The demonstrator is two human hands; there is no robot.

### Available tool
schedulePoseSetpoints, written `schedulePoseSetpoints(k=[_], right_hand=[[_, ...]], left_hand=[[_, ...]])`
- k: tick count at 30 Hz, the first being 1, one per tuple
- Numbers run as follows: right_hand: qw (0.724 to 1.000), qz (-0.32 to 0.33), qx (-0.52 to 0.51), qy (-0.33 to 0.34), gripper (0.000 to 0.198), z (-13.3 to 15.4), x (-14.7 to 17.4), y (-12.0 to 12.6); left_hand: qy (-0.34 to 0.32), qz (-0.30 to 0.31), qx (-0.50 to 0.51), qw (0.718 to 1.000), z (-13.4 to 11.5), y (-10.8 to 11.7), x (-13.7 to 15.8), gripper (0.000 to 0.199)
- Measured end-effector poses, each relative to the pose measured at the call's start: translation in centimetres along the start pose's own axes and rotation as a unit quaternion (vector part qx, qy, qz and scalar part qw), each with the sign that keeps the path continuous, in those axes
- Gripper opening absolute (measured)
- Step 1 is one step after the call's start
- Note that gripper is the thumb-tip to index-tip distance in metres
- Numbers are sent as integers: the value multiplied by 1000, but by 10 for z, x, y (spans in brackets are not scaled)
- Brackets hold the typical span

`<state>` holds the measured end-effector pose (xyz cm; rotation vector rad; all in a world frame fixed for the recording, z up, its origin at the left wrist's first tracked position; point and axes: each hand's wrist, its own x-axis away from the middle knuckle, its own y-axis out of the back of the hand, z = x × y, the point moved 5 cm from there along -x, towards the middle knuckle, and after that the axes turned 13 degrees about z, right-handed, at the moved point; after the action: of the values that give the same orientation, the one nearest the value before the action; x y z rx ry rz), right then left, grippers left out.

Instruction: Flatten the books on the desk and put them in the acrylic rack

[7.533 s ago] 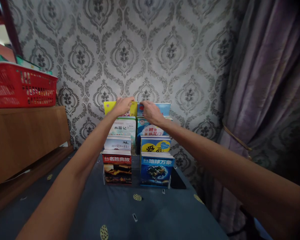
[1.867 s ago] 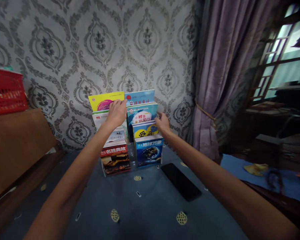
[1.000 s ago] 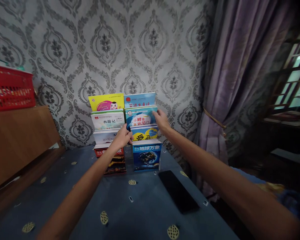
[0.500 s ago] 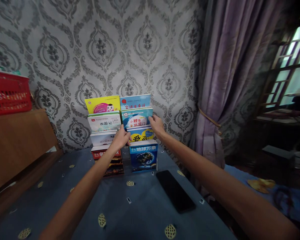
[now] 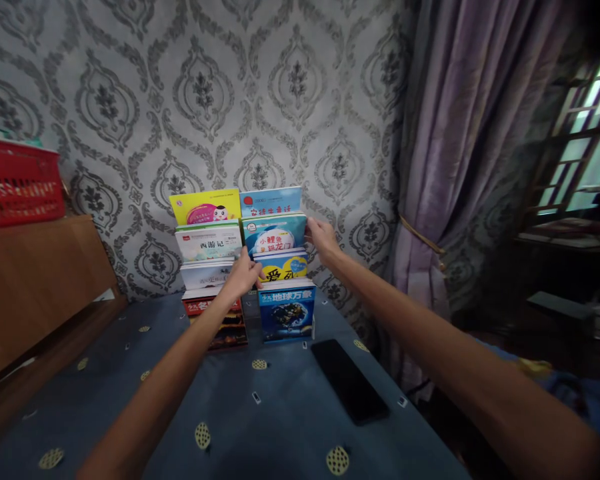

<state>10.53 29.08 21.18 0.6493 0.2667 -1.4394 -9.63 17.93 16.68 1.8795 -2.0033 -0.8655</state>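
Children's books stand in two stepped columns on the table. The teal book (image 5: 274, 233) is in the right column, behind a yellow-and-blue book (image 5: 283, 265) and a dark blue earth-cover book (image 5: 287, 317). My left hand (image 5: 244, 273) reaches into the gap between the columns, fingers apart, by the left edges of the teal and yellow-and-blue books. My right hand (image 5: 324, 240) has its fingertips at the teal book's right edge, fingers loosely bent. A white book (image 5: 210, 244) stands left of my left hand. My left forearm partly covers a red-and-black book (image 5: 227, 333).
Behind stand a yellow book (image 5: 205, 205) and a light blue book (image 5: 271, 200), near the patterned wall. A black phone (image 5: 350, 381) lies on the blue tablecloth (image 5: 260, 427). At left, a red basket (image 5: 20, 183) sits on a wooden cabinet (image 5: 45, 280). A purple curtain (image 5: 440, 147) hangs right.
My right hand has shifted slightly up and outward, from the teal book's front cover to its right edge. My left hand stays nearly in place. The view has shifted slightly.
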Motion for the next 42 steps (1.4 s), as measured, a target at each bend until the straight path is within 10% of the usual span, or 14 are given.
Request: schedulePoseSetpoints(k=[13, 42], right_hand=[[958, 59, 241, -147, 37, -2, 44, -24], [943, 83, 292, -139, 36, 0, 48, -20]], left_hand=[[-10, -4, 0, 1000, 3, -3, -2, 65], [-21, -7, -3, 1000, 7, -7, -5, 84]])
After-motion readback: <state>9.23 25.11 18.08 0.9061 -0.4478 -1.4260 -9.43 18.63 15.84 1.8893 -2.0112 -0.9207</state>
